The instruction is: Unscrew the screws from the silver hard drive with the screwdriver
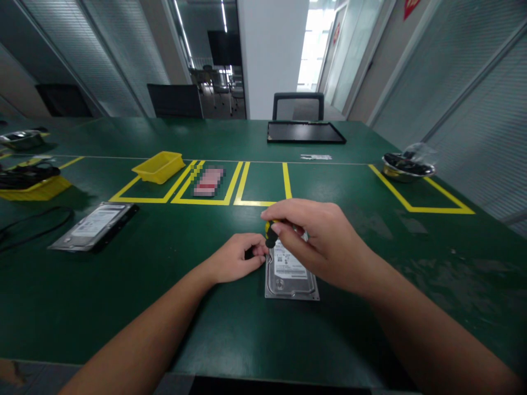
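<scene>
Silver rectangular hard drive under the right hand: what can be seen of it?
The silver rectangular metallic hard drive lies flat on the green table, narrow end toward the person. A white printed label covers much of its top, with a round detail near the close left corner. The right hand, gripping a yellow-and-black tool handle, hides its far part. The left hand is at its left edge; contact is unclear.

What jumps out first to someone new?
The hands at the near centre: the right hand's grip holds a yellow-and-black tool at the left edge of a hard drive. Next, the bright yellow tape marking boxes across the green table, with a yellow tray left of centre.
</scene>
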{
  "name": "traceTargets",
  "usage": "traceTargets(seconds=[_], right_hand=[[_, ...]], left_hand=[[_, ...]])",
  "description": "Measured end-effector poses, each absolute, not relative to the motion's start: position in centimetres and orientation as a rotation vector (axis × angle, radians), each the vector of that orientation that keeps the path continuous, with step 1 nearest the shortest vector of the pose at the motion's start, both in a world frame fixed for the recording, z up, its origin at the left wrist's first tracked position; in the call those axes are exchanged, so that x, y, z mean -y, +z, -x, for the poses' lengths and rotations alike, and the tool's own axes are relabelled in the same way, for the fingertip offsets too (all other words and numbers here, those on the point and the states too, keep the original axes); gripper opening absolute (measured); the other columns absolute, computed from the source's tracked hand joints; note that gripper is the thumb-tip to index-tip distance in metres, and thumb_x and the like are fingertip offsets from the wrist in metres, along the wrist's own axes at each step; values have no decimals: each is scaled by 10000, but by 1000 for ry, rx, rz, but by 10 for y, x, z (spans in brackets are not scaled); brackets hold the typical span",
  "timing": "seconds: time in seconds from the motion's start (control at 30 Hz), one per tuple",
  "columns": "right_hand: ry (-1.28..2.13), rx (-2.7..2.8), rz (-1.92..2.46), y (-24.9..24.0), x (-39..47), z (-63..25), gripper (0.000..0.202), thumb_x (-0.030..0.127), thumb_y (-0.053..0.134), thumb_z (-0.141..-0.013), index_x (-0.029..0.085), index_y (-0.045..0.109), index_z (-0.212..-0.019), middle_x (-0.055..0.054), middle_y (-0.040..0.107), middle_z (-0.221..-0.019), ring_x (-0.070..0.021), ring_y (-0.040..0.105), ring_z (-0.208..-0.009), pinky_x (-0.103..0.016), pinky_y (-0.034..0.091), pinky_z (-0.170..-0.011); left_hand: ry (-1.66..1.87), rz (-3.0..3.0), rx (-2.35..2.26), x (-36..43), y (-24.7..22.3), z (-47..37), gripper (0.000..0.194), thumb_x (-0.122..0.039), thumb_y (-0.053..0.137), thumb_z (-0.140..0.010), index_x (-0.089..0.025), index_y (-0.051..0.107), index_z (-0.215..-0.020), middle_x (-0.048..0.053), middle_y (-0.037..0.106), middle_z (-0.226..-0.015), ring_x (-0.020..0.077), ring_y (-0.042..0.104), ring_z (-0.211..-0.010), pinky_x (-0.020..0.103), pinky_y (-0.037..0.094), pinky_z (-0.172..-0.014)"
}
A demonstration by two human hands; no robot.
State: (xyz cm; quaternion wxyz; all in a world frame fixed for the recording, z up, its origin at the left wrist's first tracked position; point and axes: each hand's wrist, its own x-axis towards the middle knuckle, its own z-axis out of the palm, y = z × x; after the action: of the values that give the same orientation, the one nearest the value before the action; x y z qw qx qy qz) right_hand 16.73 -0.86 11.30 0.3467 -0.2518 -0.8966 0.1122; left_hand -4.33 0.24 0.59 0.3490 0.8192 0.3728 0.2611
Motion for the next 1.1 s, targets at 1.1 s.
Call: traceTargets(seconds=[1.1], right_hand=[[428, 2351, 511, 115, 9, -168, 281, 89, 460, -902, 140, 636, -1115, -62, 683, -1139, -140, 606, -1095, -308, 468, -972]], left_hand=[[641, -2159, -1002, -2, 3, 45, 20, -173, 558, -827, -154, 562, -834, -9, 578, -778, 134, 533, -726, 257, 422, -675]])
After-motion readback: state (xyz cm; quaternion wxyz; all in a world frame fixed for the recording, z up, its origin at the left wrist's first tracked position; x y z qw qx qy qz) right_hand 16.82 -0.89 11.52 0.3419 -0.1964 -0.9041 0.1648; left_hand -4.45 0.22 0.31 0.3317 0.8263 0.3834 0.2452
